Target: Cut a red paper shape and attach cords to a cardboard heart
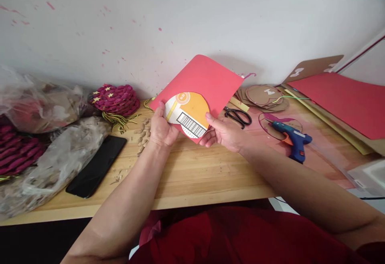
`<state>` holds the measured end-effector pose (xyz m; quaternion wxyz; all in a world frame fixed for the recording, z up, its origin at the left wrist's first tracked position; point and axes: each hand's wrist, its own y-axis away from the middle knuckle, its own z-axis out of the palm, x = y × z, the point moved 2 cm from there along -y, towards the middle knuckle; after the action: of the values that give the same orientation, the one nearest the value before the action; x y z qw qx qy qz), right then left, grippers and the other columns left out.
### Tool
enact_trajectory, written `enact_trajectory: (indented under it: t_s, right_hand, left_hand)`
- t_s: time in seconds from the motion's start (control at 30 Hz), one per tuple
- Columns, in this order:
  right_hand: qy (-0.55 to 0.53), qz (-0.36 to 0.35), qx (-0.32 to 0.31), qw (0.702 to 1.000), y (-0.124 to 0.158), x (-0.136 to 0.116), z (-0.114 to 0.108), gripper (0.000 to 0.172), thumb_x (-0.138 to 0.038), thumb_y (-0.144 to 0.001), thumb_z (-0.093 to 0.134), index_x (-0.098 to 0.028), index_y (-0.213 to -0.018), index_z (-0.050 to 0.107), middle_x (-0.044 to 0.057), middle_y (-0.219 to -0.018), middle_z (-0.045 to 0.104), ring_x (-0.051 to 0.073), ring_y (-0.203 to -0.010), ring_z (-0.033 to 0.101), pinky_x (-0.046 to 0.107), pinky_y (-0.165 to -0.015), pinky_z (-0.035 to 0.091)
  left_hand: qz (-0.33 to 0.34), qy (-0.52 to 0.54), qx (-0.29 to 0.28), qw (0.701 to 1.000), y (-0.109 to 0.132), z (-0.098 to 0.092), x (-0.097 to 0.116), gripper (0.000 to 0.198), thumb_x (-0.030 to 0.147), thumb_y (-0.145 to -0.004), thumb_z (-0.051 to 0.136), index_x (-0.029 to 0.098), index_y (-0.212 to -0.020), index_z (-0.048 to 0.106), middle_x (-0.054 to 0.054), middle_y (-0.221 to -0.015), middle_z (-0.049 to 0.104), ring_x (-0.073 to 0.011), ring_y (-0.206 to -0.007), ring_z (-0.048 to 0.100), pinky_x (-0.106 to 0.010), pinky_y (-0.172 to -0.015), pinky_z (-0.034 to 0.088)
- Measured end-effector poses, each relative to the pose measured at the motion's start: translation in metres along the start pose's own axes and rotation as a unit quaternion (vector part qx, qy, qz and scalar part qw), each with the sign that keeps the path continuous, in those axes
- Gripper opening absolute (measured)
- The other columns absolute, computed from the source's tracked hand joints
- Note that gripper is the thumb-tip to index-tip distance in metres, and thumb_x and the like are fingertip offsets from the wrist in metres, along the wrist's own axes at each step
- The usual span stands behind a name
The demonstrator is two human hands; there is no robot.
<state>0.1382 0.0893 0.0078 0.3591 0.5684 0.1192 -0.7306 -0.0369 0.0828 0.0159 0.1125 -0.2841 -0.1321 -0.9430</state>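
I hold a red paper sheet (207, 79) tilted up above the wooden table (192, 176). A round orange cardboard piece with a barcode (188, 113) lies against the sheet's lower corner. My left hand (162, 127) pinches the sheet and the round piece together at the left, thumb on the front. At the right edge of the round piece, my right hand (224, 132) grips the same two layers with its thumb on top. Both hands are closed on the paper.
Black scissors (239, 116) and a blue glue gun (291, 138) lie to the right, near cardboard circles (264, 95) and more red sheets (345, 99). A black phone (96, 166), plastic bags (51, 164) and a magenta woven piece with stars (116, 99) are on the left.
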Motion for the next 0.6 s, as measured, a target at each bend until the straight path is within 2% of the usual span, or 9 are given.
enact_trajectory:
  t_s: [0.13,0.43,0.6]
  right_hand:
    - [-0.032,0.020,0.010,0.999,-0.001,-0.003,0.001,0.061,-0.058,-0.103,0.038,-0.011,-0.089,0.075,0.010,-0.068,0.075,0.014,-0.055,0.071,0.019,-0.047,0.056]
    - [-0.020,0.020,0.008,1.000,-0.002,-0.001,0.000,0.061,-0.061,-0.101,0.041,-0.012,-0.090,0.075,0.009,-0.067,0.075,0.015,-0.056,0.071,0.018,-0.047,0.056]
    - [-0.001,0.001,0.009,1.000,-0.001,-0.001,0.000,0.062,-0.062,-0.100,0.043,-0.011,-0.089,0.076,0.010,-0.066,0.075,0.015,-0.056,0.072,0.018,-0.047,0.056]
  left_hand:
    - [0.001,-0.007,0.002,1.000,0.000,0.000,0.000,0.037,0.037,-0.104,0.041,0.012,-0.116,0.065,-0.012,-0.112,0.075,-0.0258,-0.121,0.066,-0.039,-0.108,0.050]
    - [-0.017,-0.029,-0.050,0.998,-0.004,-0.006,-0.001,0.040,0.043,-0.102,0.041,0.013,-0.108,0.067,-0.013,-0.106,0.075,-0.0308,-0.122,0.065,-0.044,-0.107,0.052]
    - [-0.001,-0.039,-0.058,0.998,-0.008,-0.011,-0.001,0.037,0.043,-0.101,0.045,0.014,-0.112,0.066,-0.012,-0.113,0.074,-0.0298,-0.124,0.064,-0.043,-0.106,0.052]
